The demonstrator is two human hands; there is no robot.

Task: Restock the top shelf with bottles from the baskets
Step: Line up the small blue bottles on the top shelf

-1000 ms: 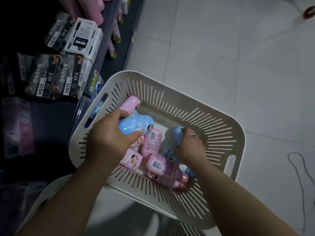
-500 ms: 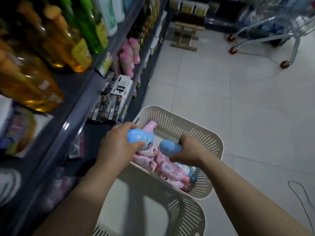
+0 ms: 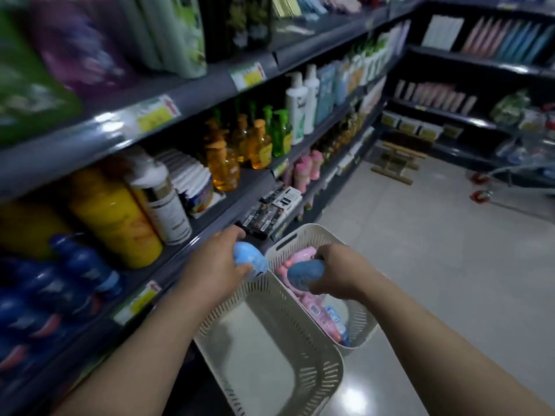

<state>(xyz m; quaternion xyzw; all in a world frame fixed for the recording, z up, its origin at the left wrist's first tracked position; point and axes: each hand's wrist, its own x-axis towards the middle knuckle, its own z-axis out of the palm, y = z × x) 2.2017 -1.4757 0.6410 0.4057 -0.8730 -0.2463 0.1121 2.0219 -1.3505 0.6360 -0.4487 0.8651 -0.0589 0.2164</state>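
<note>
While each hand holds one round blue bottle, both hang over two white baskets beside the shelves.
The left hand (image 3: 214, 265) curls its fingers round a smooth, egg-shaped light blue bottle (image 3: 250, 261), and the right hand (image 3: 339, 273) grips a darker blue bottle (image 3: 306, 273) of the same round shape. Right under the right hand's grip sits the far basket (image 3: 300, 235), white plastic with thin slots in its walls and a handle hole; pink bottles (image 3: 318, 313) lie in a heap inside it. Below the left hand's grip is the near basket (image 3: 315, 370), slotted the same way. Just left of that grip runs a dark shelf edge (image 3: 180, 256) with a fat yellow bottle (image 3: 114, 217) on it. Black boxes (image 3: 270, 211) sit just past the fingers.
</note>
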